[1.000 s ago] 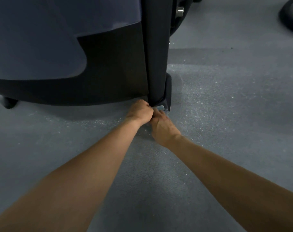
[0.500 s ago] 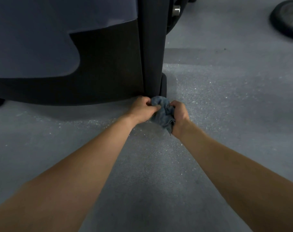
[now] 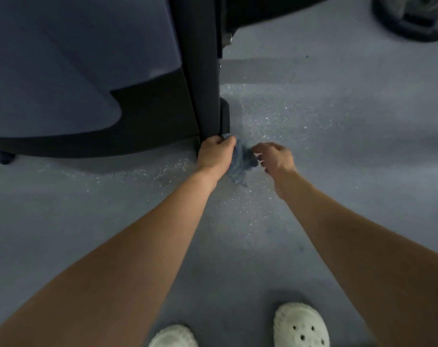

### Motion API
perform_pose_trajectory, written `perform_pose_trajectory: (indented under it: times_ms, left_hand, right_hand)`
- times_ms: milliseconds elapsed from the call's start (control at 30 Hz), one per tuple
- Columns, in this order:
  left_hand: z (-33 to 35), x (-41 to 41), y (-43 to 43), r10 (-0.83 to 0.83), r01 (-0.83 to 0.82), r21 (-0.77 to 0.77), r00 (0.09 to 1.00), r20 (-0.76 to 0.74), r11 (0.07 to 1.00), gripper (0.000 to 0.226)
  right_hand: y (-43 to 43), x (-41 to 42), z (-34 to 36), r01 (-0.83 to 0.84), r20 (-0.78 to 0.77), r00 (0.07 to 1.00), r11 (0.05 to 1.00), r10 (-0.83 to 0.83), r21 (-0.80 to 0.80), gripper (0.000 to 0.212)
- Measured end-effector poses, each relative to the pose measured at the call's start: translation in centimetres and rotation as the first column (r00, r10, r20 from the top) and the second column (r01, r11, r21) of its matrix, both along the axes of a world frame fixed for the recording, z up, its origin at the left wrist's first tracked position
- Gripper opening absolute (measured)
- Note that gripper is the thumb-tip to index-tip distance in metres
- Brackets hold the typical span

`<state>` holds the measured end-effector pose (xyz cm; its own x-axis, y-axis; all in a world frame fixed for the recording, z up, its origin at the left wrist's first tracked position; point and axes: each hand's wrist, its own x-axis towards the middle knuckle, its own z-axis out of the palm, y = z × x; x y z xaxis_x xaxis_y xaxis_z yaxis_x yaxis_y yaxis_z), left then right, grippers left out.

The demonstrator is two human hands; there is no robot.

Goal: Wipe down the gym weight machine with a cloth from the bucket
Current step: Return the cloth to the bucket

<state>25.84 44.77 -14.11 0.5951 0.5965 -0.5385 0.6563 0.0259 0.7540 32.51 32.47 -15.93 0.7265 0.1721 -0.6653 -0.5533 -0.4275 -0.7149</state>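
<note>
Now, above the white shoes (image 3: 301,324) at bottom, the left hand (image 3: 214,155) curls its fingers round the bunched cloth (image 3: 240,162) mid-frame, the right hand (image 3: 275,156) bent-fingered at its right edge, pinch unclear, with the dark machine post (image 3: 203,83) just above the left knuckles.

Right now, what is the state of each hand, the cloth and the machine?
left hand, grips the cloth at the base of the machine.
right hand, fingers curled at the cloth's edge; hold unclear.
cloth, bunched, partly hanging.
machine, upright on the floor.
</note>
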Motion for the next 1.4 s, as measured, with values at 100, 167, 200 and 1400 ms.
perform_pose_trajectory:
  times_ms: [100, 167, 200, 1400]
  left_hand:
    - [8.1, -0.1, -1.1, -0.171, 0.173, 0.044, 0.984, -0.052, 0.984, 0.027]
    - [14.2, -0.1, -2.1, -0.227, 0.231, 0.05, 0.971, -0.071, 0.972, 0.035]
    - [17.5, -0.1, -2.7, -0.245, 0.249, 0.049, 0.966, -0.078, 0.967, 0.037]
    - [64.0, -8.6, -43.8, -0.753, 0.772, 0.278, 0.628, -0.196, 0.572, 0.042]
  right_hand:
    - [-2.3, -1.5, 6.7, 0.018, 0.004, 1.0, 0.999, -0.018, -0.036, 0.007]
    - [-3.0, -2.3, 12.6, 0.123, -0.053, 0.991, 0.991, -0.121, 0.043, 0.009]
    - [-3.2, -2.6, 15.9, 0.173, -0.089, 0.982, 0.981, -0.165, 0.089, 0.01]
    - [-44.9, -23.1, 65.0, 0.737, -0.015, 0.675, 0.675, -0.738, -0.01, 0.022]
